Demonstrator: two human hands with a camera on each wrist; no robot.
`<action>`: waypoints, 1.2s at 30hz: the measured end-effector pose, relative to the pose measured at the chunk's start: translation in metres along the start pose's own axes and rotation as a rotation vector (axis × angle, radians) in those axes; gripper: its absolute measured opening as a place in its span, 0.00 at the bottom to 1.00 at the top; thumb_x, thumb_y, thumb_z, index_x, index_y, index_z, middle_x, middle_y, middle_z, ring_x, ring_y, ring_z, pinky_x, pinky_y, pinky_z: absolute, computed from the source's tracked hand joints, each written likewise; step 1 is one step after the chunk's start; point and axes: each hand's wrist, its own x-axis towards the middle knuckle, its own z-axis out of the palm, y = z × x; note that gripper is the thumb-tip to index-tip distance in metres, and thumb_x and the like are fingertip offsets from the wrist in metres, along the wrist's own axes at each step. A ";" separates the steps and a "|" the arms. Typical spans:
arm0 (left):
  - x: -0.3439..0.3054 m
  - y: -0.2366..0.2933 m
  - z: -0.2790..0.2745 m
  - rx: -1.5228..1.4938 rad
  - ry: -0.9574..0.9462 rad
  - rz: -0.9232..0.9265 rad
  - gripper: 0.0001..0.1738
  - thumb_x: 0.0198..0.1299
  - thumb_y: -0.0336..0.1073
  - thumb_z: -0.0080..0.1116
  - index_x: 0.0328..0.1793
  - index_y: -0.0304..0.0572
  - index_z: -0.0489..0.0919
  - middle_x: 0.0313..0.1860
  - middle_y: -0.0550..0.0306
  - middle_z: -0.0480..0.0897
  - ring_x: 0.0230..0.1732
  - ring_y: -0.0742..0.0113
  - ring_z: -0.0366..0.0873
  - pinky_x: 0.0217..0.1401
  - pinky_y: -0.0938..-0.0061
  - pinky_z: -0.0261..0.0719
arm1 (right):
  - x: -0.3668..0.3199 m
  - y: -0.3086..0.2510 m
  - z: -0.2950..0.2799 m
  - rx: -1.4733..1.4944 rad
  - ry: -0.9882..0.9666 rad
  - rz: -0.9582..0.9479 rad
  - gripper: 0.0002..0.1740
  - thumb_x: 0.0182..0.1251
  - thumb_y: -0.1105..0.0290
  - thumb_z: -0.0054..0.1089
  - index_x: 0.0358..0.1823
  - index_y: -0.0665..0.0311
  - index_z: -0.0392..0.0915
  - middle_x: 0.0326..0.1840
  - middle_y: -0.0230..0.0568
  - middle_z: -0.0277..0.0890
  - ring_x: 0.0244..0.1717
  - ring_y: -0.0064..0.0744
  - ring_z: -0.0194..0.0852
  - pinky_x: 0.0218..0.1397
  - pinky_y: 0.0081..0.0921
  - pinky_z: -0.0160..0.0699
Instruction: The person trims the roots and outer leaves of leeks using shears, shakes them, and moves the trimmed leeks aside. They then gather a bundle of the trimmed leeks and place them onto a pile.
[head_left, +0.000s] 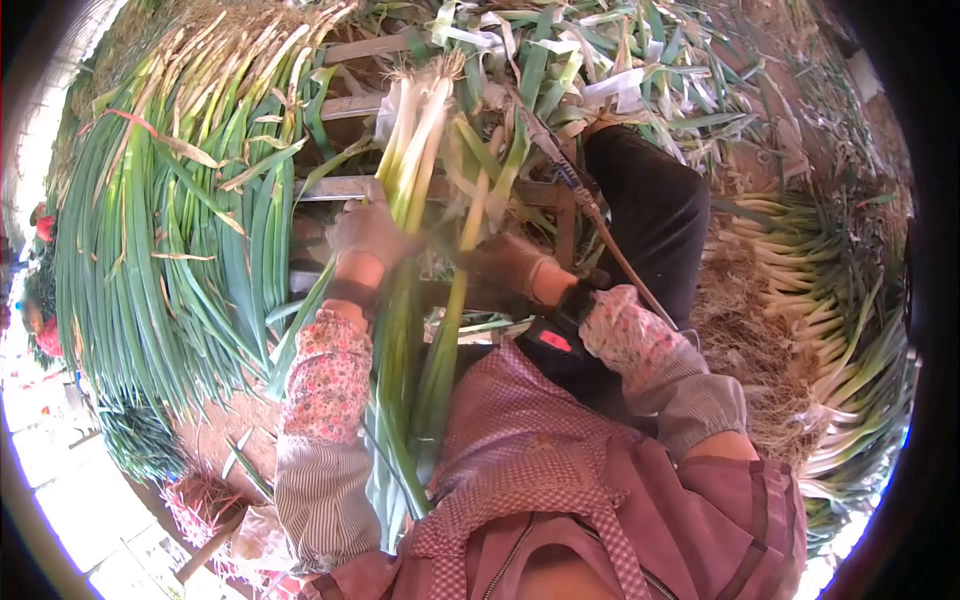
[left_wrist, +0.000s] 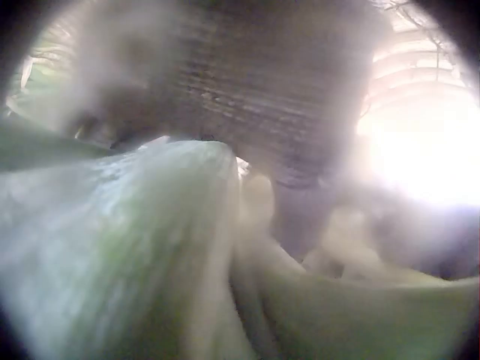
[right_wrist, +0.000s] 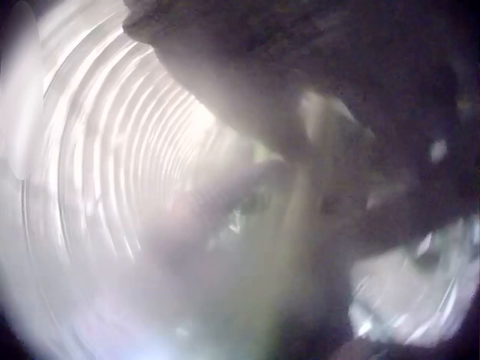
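Note:
In the head view the gloved left hand grips a bunch of long green onions, their pale, rooted ends pointing up and away and the green leaves hanging toward the lap. Just right of it, the gloved right hand is at a single onion stalk, with its fingers round the stalk, somewhat blurred. In the left wrist view the glove lies over large blurred green leaves. A dark glove and a blurred pale stalk fill much of the right wrist view.
A large pile of green onions lies at the left. More onions with roots are lined up at the right. Loose leaves cover the ground ahead. A hose-like rod runs beside the person's dark-clothed knee.

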 end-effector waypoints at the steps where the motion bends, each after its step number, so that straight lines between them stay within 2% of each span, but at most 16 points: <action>1: -0.001 -0.002 -0.001 0.002 0.007 0.002 0.69 0.37 0.65 0.77 0.82 0.46 0.53 0.66 0.31 0.73 0.64 0.35 0.75 0.67 0.48 0.71 | 0.022 0.017 0.014 0.401 -0.002 0.069 0.23 0.71 0.51 0.58 0.42 0.67 0.85 0.32 0.37 0.84 0.33 0.34 0.84 0.41 0.31 0.81; 3: 0.000 -0.007 -0.004 0.003 -0.003 0.003 0.70 0.35 0.67 0.76 0.82 0.47 0.52 0.67 0.31 0.72 0.65 0.34 0.74 0.67 0.47 0.71 | -0.021 -0.023 0.004 0.850 -0.074 0.041 0.18 0.69 0.61 0.60 0.47 0.71 0.81 0.35 0.38 0.82 0.40 0.31 0.81 0.43 0.29 0.81; 5: -0.001 -0.011 -0.001 0.012 -0.020 -0.002 0.71 0.34 0.69 0.76 0.82 0.48 0.52 0.67 0.31 0.72 0.65 0.34 0.74 0.67 0.47 0.71 | -0.051 -0.050 -0.007 0.993 -0.064 -0.138 0.15 0.68 0.68 0.61 0.49 0.72 0.79 0.37 0.38 0.80 0.43 0.29 0.79 0.44 0.28 0.80; 7: 0.001 -0.011 0.000 0.033 -0.016 -0.007 0.73 0.33 0.71 0.76 0.83 0.49 0.51 0.66 0.31 0.72 0.65 0.35 0.74 0.66 0.47 0.71 | -0.059 -0.059 -0.018 0.813 0.043 -0.484 0.12 0.67 0.72 0.60 0.48 0.71 0.79 0.36 0.37 0.79 0.41 0.28 0.78 0.42 0.27 0.80; 8: 0.001 -0.011 0.001 0.033 -0.014 -0.006 0.74 0.32 0.73 0.75 0.83 0.50 0.50 0.66 0.32 0.72 0.65 0.35 0.74 0.66 0.47 0.71 | -0.054 -0.059 -0.022 0.870 0.048 -0.470 0.12 0.67 0.72 0.60 0.49 0.69 0.79 0.36 0.37 0.78 0.39 0.26 0.78 0.43 0.25 0.80; 11: -0.004 -0.008 -0.002 0.029 -0.008 -0.020 0.74 0.33 0.73 0.75 0.83 0.50 0.50 0.66 0.33 0.72 0.65 0.36 0.73 0.66 0.47 0.71 | -0.040 -0.070 -0.032 1.273 0.017 -0.360 0.10 0.67 0.71 0.62 0.46 0.68 0.80 0.36 0.38 0.79 0.38 0.26 0.78 0.42 0.25 0.79; 15: -0.001 -0.007 -0.003 0.014 -0.015 -0.006 0.72 0.34 0.71 0.76 0.82 0.50 0.51 0.66 0.34 0.71 0.66 0.36 0.73 0.66 0.46 0.71 | -0.005 -0.055 -0.028 1.076 0.098 -0.116 0.13 0.66 0.66 0.64 0.46 0.66 0.84 0.38 0.38 0.81 0.33 0.28 0.78 0.37 0.26 0.79; 16: -0.003 -0.008 -0.004 -0.001 -0.017 -0.008 0.72 0.34 0.70 0.77 0.82 0.51 0.51 0.66 0.34 0.71 0.66 0.36 0.73 0.66 0.46 0.71 | -0.004 -0.059 -0.025 1.070 0.125 -0.121 0.15 0.66 0.61 0.65 0.42 0.67 0.84 0.32 0.38 0.84 0.28 0.27 0.81 0.30 0.25 0.78; 19: 0.000 -0.016 -0.001 -0.020 -0.016 0.012 0.75 0.33 0.71 0.77 0.83 0.46 0.49 0.67 0.32 0.71 0.65 0.34 0.74 0.66 0.48 0.73 | 0.033 -0.048 -0.010 1.029 0.111 -0.086 0.19 0.66 0.62 0.66 0.49 0.69 0.84 0.39 0.38 0.82 0.37 0.32 0.79 0.42 0.28 0.77; 22: 0.011 -0.029 -0.002 -0.102 -0.047 0.041 0.77 0.32 0.72 0.77 0.83 0.40 0.48 0.67 0.29 0.71 0.65 0.34 0.75 0.66 0.50 0.74 | 0.070 -0.038 0.002 0.833 0.197 -0.137 0.22 0.64 0.59 0.68 0.51 0.70 0.83 0.39 0.38 0.83 0.40 0.34 0.79 0.45 0.29 0.77; 25: 0.024 -0.043 0.004 -0.200 -0.100 0.069 0.78 0.31 0.71 0.78 0.82 0.35 0.49 0.67 0.27 0.72 0.65 0.36 0.76 0.67 0.54 0.75 | 0.073 -0.049 0.002 0.897 0.224 -0.102 0.26 0.64 0.56 0.70 0.54 0.70 0.82 0.42 0.40 0.83 0.41 0.36 0.80 0.46 0.30 0.77; 28: 0.035 -0.046 0.008 -0.250 -0.118 0.108 0.76 0.31 0.66 0.81 0.81 0.33 0.51 0.65 0.29 0.74 0.65 0.38 0.77 0.67 0.59 0.75 | 0.079 -0.052 0.010 0.975 0.196 -0.150 0.30 0.62 0.52 0.71 0.57 0.67 0.80 0.47 0.42 0.83 0.44 0.38 0.81 0.49 0.32 0.78; 31: 0.035 -0.048 0.004 -0.355 -0.172 0.183 0.72 0.33 0.61 0.83 0.79 0.29 0.55 0.62 0.34 0.78 0.64 0.44 0.78 0.67 0.63 0.75 | 0.076 -0.064 0.007 1.303 -0.121 -0.110 0.32 0.63 0.51 0.70 0.61 0.66 0.77 0.51 0.45 0.82 0.47 0.40 0.82 0.54 0.35 0.80; 33: 0.029 -0.054 -0.003 -0.413 -0.177 0.285 0.69 0.34 0.58 0.83 0.77 0.27 0.57 0.60 0.36 0.80 0.63 0.48 0.79 0.67 0.66 0.75 | 0.077 -0.067 0.016 1.456 -0.291 -0.208 0.31 0.64 0.50 0.68 0.61 0.65 0.76 0.51 0.45 0.82 0.47 0.41 0.82 0.55 0.37 0.81; 34: 0.028 -0.063 -0.004 -0.489 -0.139 0.381 0.62 0.36 0.58 0.81 0.74 0.31 0.62 0.60 0.37 0.79 0.62 0.45 0.79 0.66 0.64 0.75 | 0.077 -0.074 0.018 1.532 -0.383 -0.264 0.31 0.64 0.50 0.68 0.61 0.65 0.75 0.51 0.45 0.82 0.47 0.41 0.82 0.55 0.38 0.81; 36: 0.020 -0.080 0.006 -0.653 -0.079 0.561 0.50 0.40 0.57 0.77 0.69 0.41 0.72 0.60 0.40 0.77 0.60 0.41 0.78 0.63 0.59 0.77 | 0.064 -0.080 0.017 1.509 -0.431 -0.338 0.30 0.65 0.50 0.67 0.59 0.65 0.76 0.50 0.45 0.82 0.47 0.41 0.82 0.54 0.38 0.82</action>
